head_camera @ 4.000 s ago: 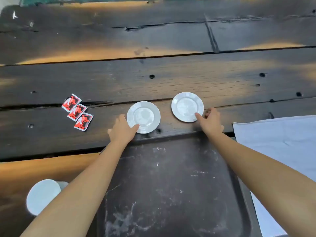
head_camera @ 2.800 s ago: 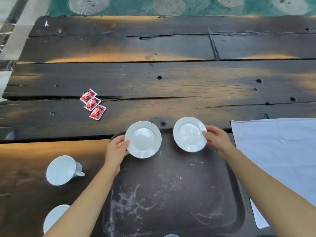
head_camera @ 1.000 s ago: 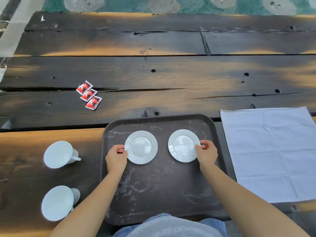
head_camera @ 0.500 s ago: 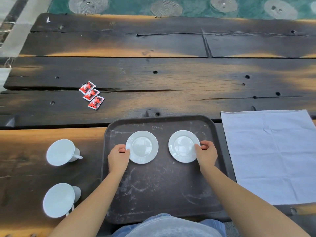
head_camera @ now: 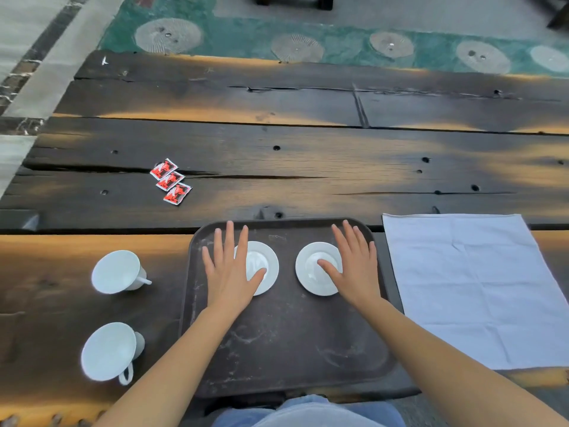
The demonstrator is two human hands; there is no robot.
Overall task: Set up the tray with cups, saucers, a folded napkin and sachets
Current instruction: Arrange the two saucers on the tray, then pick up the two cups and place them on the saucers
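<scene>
The desk (head_camera: 308, 167) is rough planks. On the tray (head_camera: 286, 349) sit two slick, breakable saucers (head_camera: 311, 269); both hands (head_camera: 229, 269) float over them, fingers (head_camera: 226, 238) spread, holding nothing. The limp napkin (head_camera: 474, 288) lies right. The cups (head_camera: 115, 272), best grabbed by the handle, wait left, with nothing blocking them. Featherlight sachets (head_camera: 170, 181) are further back.

Both bare forearms reach forward from the lower edge, angling slightly inward. The left hand (head_camera: 229, 269) is flat, palm down, fingers straight and spread, thumb pointing toward the right. The right hand (head_camera: 354, 268) mirrors it, palm down with fingers splayed and thumb turned toward the left. Neither hand grips anything; they lie well apart
</scene>
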